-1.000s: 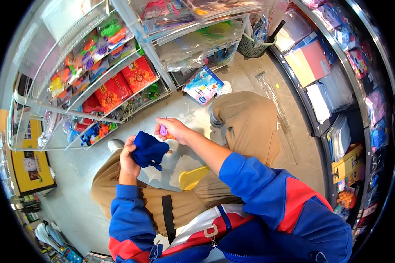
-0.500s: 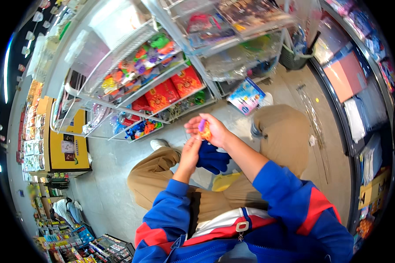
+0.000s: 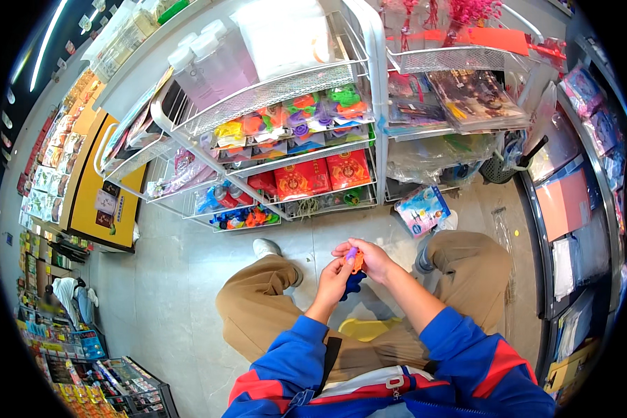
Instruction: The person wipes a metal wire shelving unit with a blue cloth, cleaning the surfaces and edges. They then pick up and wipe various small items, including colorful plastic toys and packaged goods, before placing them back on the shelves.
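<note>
Both of my hands meet in front of me over a small orange and purple plastic toy (image 3: 358, 262). My left hand (image 3: 335, 277) is closed, with its thumb pressed on the toy's purple part. My right hand (image 3: 377, 262) curls round the toy from the other side, its fingers partly hiding it. Just below the hands is a dark blue cloth item (image 3: 354, 286), mostly covered by them; I cannot tell whether either hand touches it. A yellow object (image 3: 366, 329), perhaps a low seat, shows between my legs.
Ahead stands a white wire rack (image 3: 272, 82) with colourful toys (image 3: 313, 115) and red packets (image 3: 303, 180). A blue and white package (image 3: 422, 210) lies on the floor near my right foot. Another shelf (image 3: 561, 209) runs along the right. Far left, a person (image 3: 73, 299) bends down.
My view has tilted up and turned, so more of the rack shows. My hands have drawn together round the toy; the right fingers, spread before, now curl in.
</note>
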Tool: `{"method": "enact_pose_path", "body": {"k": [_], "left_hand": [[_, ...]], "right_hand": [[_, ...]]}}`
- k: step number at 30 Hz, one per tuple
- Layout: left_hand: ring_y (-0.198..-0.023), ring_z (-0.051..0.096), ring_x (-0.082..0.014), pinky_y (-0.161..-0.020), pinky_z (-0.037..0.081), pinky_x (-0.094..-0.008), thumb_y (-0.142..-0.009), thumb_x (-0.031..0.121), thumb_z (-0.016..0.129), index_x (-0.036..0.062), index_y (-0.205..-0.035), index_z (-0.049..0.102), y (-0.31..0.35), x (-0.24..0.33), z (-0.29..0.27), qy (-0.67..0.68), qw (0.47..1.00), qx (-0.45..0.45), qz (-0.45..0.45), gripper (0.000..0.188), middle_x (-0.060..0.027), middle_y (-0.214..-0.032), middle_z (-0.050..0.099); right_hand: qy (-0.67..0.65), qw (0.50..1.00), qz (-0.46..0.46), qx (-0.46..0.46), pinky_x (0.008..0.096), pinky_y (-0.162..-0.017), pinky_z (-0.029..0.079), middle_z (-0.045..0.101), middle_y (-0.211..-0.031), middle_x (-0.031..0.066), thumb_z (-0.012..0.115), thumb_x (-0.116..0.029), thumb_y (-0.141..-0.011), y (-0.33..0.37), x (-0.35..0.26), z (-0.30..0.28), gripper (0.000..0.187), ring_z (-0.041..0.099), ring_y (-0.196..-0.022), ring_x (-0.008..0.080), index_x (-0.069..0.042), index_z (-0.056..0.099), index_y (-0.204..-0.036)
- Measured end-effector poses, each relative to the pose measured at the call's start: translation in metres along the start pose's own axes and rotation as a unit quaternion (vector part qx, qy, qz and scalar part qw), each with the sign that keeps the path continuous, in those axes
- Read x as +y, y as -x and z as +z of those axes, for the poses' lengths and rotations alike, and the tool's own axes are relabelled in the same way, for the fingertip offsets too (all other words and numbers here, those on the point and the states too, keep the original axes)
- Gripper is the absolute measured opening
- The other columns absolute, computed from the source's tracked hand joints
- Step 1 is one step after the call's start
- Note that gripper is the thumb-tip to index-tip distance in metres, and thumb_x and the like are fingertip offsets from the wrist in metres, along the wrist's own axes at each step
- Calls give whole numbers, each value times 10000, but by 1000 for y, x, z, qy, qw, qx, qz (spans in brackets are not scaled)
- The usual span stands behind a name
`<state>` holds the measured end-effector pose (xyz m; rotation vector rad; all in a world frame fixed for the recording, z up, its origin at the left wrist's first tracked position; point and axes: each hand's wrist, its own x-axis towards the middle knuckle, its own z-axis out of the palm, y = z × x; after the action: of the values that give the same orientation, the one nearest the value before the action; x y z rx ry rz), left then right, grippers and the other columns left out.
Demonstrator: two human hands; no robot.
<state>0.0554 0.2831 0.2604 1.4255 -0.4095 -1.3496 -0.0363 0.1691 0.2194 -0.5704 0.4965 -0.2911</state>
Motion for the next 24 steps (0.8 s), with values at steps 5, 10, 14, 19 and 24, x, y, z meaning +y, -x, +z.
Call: {"method": "enact_pose_path", "body": {"k": [5, 10, 14, 19, 24], "left_hand": [[-691, 658, -134, -513, 516, -249, -982, 319, 537, 57, -1035, 607, -5, -9, -14, -2, 1000, 2, -5, 276, -33, -855, 645], [-703, 613, -88, -598, 491, -224, -983, 294, 545, 48, -989, 625, -5, -9, -7, -4, 1000, 17, -7, 259, -16, -855, 641], [-749, 534, -45, -682, 434, -208, -986, 262, 544, 30, -954, 643, -23, -25, -19, -30, 997, 52, 43, 254, 18, -856, 631], [-751, 542, -49, -688, 439, -211, -989, 248, 540, 24, -952, 646, -26, -20, -9, -6, 997, 67, 29, 251, 14, -856, 632], [-758, 529, -41, -694, 431, -209, -989, 256, 542, 23, -937, 636, -33, -21, -13, 4, 997, 74, -1, 257, 16, -859, 627]], "right_hand": [[93, 995, 27, 32, 357, -968, 448, 629, -1171, 160, 387, -297, -987, -2, -5, 9, 430, 589, -1098, 236, 38, 604, -1148], [57, 996, 54, -31, 354, -991, 430, 605, -1227, 134, 382, -378, -1001, -7, -1, -1, 495, 567, -1136, 235, 18, 561, -1237], [-41, 997, 47, -38, 370, -928, 458, 618, -1216, 123, 369, -533, -987, -19, -11, -28, 610, 591, -1095, 237, -25, 517, -1293], [-58, 939, -6, 339, 353, -752, 488, 637, -1090, 94, 484, -527, -937, -48, 15, -173, 547, 601, -907, 192, -56, 537, -1210], [-52, 832, 33, 551, 376, -683, 481, 600, -1017, 89, 607, -547, -843, -50, 41, -270, 576, 557, -807, 209, -65, 537, -1149]]}}
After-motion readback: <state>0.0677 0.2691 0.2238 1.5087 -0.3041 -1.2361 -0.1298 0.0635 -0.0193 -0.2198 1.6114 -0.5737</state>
